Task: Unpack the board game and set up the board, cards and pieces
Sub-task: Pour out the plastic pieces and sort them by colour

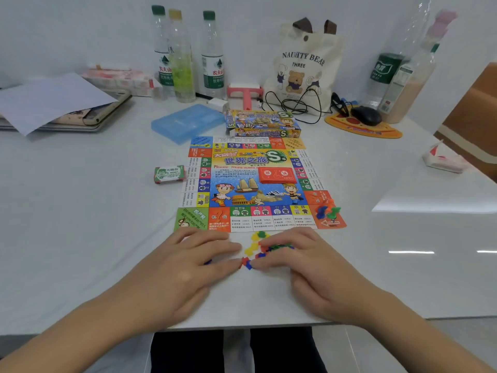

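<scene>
Palm down on the tabletop (pixel 80 211), the left hand (pixel 193 261) and right hand (pixel 305 263) lay with fingers loosely stretched, tips touching the small coloured pieces (pixel 254 250) scattered between them, none plainly gripped. Just beyond lay the unfolded board (pixel 242 189), a red card stack (pixel 277 175) at its centre, pawns (pixel 326 210) on its near right corner, banknotes (pixel 169 174) to its left and the box (pixel 265 124) behind

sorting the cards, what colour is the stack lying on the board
The card stack is red with pale markings, seen best in the head view.
</scene>
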Tool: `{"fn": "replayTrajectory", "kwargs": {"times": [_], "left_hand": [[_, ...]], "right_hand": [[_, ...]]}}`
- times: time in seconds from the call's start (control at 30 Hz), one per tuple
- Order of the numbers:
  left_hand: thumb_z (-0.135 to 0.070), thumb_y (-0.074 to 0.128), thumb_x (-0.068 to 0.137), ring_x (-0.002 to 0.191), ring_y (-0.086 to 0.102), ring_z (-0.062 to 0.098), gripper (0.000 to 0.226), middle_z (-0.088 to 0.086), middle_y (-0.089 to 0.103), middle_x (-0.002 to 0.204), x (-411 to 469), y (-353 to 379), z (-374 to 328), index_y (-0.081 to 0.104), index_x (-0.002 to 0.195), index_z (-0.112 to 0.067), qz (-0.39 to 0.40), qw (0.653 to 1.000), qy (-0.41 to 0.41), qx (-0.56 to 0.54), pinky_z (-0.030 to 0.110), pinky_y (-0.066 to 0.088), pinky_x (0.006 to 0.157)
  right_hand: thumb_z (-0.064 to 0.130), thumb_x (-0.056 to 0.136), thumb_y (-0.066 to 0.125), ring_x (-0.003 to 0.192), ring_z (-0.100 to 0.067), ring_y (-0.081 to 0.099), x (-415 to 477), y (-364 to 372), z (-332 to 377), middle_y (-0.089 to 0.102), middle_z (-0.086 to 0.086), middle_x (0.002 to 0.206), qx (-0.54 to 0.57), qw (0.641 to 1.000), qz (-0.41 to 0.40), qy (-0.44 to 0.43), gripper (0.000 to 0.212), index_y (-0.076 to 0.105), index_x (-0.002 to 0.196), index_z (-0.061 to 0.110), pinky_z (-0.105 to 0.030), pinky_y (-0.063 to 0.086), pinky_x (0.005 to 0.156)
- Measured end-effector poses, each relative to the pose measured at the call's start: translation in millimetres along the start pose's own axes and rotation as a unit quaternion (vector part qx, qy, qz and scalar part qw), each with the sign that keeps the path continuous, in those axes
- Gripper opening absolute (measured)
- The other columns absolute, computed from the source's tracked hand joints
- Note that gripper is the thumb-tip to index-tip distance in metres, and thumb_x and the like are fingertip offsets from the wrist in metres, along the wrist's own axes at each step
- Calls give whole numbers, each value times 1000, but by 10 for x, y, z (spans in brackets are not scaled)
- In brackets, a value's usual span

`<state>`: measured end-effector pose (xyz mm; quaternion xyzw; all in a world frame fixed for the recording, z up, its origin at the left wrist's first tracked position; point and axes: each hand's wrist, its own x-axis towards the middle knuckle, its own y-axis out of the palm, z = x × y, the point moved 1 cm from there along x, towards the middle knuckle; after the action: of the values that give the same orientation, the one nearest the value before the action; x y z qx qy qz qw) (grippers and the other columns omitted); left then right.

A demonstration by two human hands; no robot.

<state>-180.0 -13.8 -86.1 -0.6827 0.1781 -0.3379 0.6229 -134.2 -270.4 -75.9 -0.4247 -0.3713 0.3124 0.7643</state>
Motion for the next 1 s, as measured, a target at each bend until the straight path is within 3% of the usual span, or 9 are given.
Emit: {"fn": "replayTrajectory", "kwargs": {"times": [0.23, 0.47, 0.77, 0.9, 1.0], "left_hand": [[-21, 46, 78, 127, 45, 21, 57, 1, 53, 136, 32, -24, -39, 52, 134, -27, 30, 999, -19, 17, 38, 33, 99], [-22, 46, 77, 126, 43, 20, 57, 0, 53, 131, 21, -53, -21, 52, 132, -31, 44, 998, -37, 5, 37, 31, 100], [-22, 38, 77, 137, 32, 18, 63, -5, 41, 144, 102, -16, 40, 42, 139, -34, 37, 995, -87, -32, 36, 25, 104], [-19, 38, 79, 130, 42, 18, 50, -8, 49, 137, 39, -71, 77, 57, 124, -30, -2, 991, -112, -79, 37, 30, 100], [-17, 43, 76, 126, 46, 19, 51, -4, 52, 133, 49, -91, 25, 59, 123, -30, -6, 995, -70, -71, 38, 32, 99]], "right_hand": [[10, 75, 39, 127, 11, 27, 7, -11, 21, 62, -4, 121, -10, 1000, -3, -22, 48, 66, 113, 20, -26, 29, 105], [10, 76, 40, 125, -7, 45, 20, -7, 10, 64, 0, 117, -35, 999, -5, -22, 47, 66, 113, 20, -36, 29, 108], [11, 75, 38, 134, -4, 37, 147, 16, 78, 61, 6, 122, -11, 997, 63, -46, 54, 60, 121, 24, -39, 14, 118], [9, 75, 37, 128, -6, 44, 100, -33, -4, 62, 4, 118, -9, 1000, 8, -26, 51, 64, 117, 22, -40, 21, 115], [6, 74, 37, 118, -9, 54, 44, -60, -56, 66, 5, 105, -30, 998, -45, -22, 46, 69, 106, 19, -40, 27, 112]]}}
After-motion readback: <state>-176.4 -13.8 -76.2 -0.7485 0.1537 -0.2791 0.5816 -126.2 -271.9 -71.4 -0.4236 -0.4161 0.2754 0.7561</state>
